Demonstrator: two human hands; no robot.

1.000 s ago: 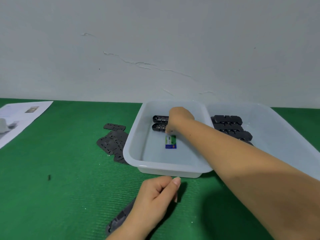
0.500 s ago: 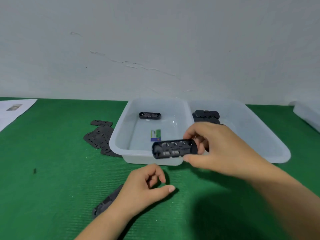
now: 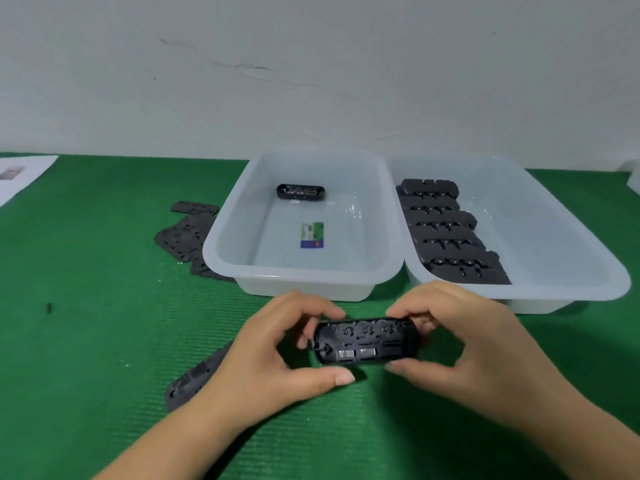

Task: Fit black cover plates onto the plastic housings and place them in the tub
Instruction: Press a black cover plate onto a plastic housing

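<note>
Now housing (image 3: 365, 342) between both hands.

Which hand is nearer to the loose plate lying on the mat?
Left. The left hand lies over the plate; the right hand grips the housing farther right.

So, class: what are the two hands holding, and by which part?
One open plastic housing: left hand grips its left end, right hand its right end.
</note>
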